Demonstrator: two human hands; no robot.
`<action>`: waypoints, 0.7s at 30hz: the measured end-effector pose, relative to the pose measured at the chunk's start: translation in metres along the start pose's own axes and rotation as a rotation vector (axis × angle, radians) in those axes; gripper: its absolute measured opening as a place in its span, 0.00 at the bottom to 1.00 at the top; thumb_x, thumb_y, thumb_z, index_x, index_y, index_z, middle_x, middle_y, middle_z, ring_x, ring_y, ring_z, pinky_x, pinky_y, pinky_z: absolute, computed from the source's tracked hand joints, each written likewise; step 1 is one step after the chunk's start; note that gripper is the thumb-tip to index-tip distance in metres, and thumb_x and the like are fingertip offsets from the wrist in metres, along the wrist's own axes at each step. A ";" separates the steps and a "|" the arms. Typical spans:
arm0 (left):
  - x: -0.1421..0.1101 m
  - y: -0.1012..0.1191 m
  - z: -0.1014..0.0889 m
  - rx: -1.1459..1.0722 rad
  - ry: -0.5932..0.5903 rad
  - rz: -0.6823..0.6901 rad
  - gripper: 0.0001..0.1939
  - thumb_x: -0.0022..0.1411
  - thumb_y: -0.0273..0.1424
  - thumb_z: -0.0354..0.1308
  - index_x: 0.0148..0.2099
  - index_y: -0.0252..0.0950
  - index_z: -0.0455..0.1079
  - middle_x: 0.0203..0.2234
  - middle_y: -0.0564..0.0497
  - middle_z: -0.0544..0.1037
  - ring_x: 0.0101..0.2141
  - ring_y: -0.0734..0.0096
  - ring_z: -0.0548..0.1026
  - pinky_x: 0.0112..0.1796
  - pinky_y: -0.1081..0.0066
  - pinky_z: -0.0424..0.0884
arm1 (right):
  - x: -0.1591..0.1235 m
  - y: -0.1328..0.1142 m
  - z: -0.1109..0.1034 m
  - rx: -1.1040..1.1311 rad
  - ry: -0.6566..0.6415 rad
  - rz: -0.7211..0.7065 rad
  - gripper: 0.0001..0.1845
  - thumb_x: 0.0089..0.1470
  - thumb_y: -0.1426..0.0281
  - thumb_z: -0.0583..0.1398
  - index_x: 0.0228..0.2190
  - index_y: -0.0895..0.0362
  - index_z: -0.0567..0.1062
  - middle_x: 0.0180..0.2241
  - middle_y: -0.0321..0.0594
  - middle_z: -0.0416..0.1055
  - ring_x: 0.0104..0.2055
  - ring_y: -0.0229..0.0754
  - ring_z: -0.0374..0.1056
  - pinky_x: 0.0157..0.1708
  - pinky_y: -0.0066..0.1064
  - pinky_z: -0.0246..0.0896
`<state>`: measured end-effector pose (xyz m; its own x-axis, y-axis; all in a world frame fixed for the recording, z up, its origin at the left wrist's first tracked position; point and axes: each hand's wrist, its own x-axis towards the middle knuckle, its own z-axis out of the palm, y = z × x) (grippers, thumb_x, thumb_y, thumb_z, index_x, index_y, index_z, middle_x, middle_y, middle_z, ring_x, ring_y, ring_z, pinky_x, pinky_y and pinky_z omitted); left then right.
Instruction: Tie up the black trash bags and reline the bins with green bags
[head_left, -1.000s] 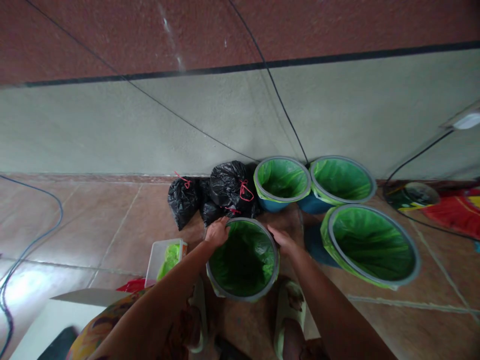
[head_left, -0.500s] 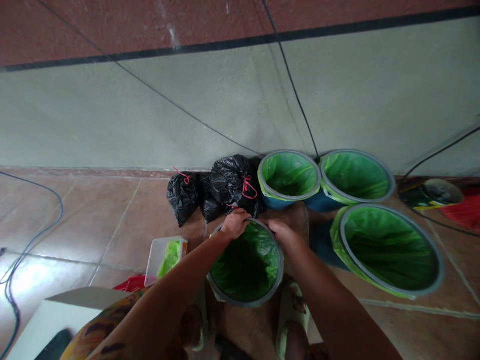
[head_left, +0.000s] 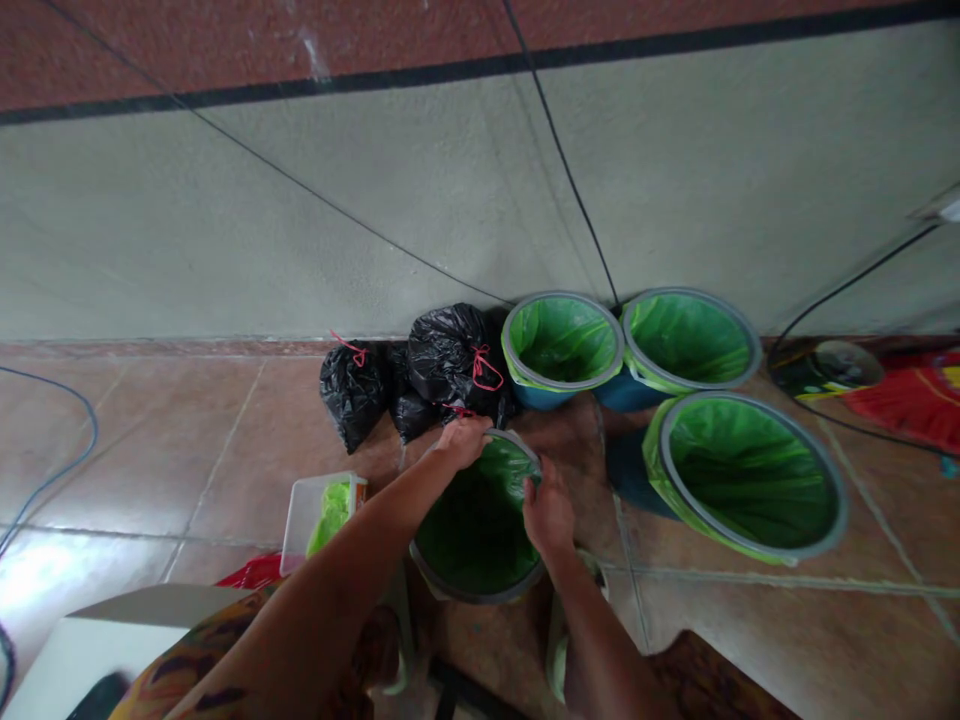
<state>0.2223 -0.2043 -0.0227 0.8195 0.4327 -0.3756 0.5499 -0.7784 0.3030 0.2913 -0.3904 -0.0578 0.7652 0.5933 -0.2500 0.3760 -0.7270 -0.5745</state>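
Observation:
A trash bin (head_left: 480,597) with a grey rim stands on the floor between my feet, lined with a green trash bag (head_left: 487,515). My left hand (head_left: 463,441) is closed over the far side of the rim. At the right side of the same rim, my right hand (head_left: 550,507) grips the edge, thumb inside and fingers outside. The bin's lower body is mostly hidden, and its inside is dark. To the left, a clear plastic tub (head_left: 298,512) holds a folded green bag (head_left: 330,512).
Three more lined bins stand at the right: one near the wall (head_left: 562,385), one beside it (head_left: 694,384), and a nearer one (head_left: 844,500). Several tied black bags (head_left: 446,350) lie against the wall. A blue cable (head_left: 88,410) crosses the left floor. A white surface (head_left: 82,660) is at lower left.
My right hand has slid from the far right of the rim down its right side, toward me. My left hand stays on the far rim. The whole view has shifted slightly.

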 end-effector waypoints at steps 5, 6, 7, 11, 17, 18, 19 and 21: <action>-0.018 0.001 0.004 0.017 0.013 -0.141 0.14 0.68 0.36 0.49 0.51 0.39 0.67 0.46 0.45 0.77 0.47 0.64 0.75 0.47 0.70 0.68 | 0.011 -0.005 -0.014 -0.201 -0.093 -0.096 0.24 0.61 0.72 0.45 0.58 0.61 0.61 0.49 0.53 0.70 0.50 0.47 0.69 0.47 0.34 0.61; -0.023 0.001 0.004 0.013 0.011 -0.172 0.14 0.68 0.36 0.48 0.52 0.38 0.67 0.47 0.44 0.77 0.47 0.64 0.75 0.47 0.69 0.68 | 0.016 -0.003 -0.021 -0.203 -0.092 -0.132 0.25 0.61 0.71 0.48 0.58 0.62 0.61 0.51 0.53 0.69 0.52 0.48 0.68 0.49 0.35 0.60; -0.029 -0.001 0.004 0.008 0.006 -0.196 0.15 0.68 0.36 0.48 0.54 0.38 0.66 0.47 0.44 0.77 0.47 0.63 0.75 0.46 0.69 0.68 | 0.018 0.001 -0.027 -0.201 -0.071 -0.156 0.26 0.60 0.69 0.50 0.58 0.63 0.60 0.52 0.55 0.68 0.54 0.50 0.65 0.51 0.37 0.58; -0.062 -0.015 0.010 -0.027 0.037 -0.240 0.22 0.67 0.35 0.50 0.61 0.37 0.60 0.49 0.42 0.76 0.50 0.61 0.74 0.49 0.68 0.67 | -0.006 0.020 -0.026 -0.140 0.050 -0.100 0.33 0.58 0.64 0.54 0.60 0.68 0.57 0.54 0.61 0.65 0.58 0.56 0.61 0.54 0.42 0.56; -0.104 -0.030 0.040 -0.200 0.033 -0.534 0.22 0.67 0.33 0.48 0.62 0.34 0.56 0.44 0.42 0.79 0.46 0.61 0.77 0.45 0.68 0.69 | -0.045 0.031 0.005 -0.089 0.002 0.160 0.27 0.61 0.69 0.43 0.58 0.68 0.58 0.48 0.62 0.70 0.48 0.54 0.70 0.44 0.39 0.61; -0.106 -0.030 0.043 -0.222 0.047 -0.562 0.21 0.67 0.32 0.48 0.61 0.34 0.56 0.44 0.41 0.79 0.46 0.61 0.77 0.44 0.69 0.70 | -0.044 0.029 0.004 -0.105 -0.010 0.148 0.26 0.61 0.70 0.43 0.58 0.68 0.58 0.48 0.62 0.70 0.48 0.54 0.70 0.45 0.40 0.61; -0.106 -0.029 0.046 -0.237 0.064 -0.578 0.21 0.67 0.32 0.48 0.60 0.33 0.57 0.44 0.41 0.79 0.46 0.61 0.77 0.44 0.69 0.70 | -0.043 0.025 0.000 -0.130 -0.002 0.126 0.27 0.61 0.70 0.43 0.58 0.68 0.58 0.49 0.62 0.69 0.48 0.55 0.70 0.45 0.40 0.61; -0.106 -0.027 0.049 -0.264 0.085 -0.591 0.20 0.67 0.31 0.49 0.59 0.34 0.57 0.43 0.42 0.79 0.45 0.61 0.78 0.43 0.70 0.70 | -0.043 0.015 -0.008 -0.199 0.084 0.071 0.27 0.60 0.70 0.45 0.59 0.67 0.58 0.53 0.63 0.66 0.52 0.57 0.66 0.49 0.44 0.58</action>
<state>0.1126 -0.2511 -0.0335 0.3710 0.7963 -0.4778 0.9240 -0.2652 0.2755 0.2679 -0.4297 -0.0494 0.8312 0.5135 -0.2132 0.4090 -0.8244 -0.3911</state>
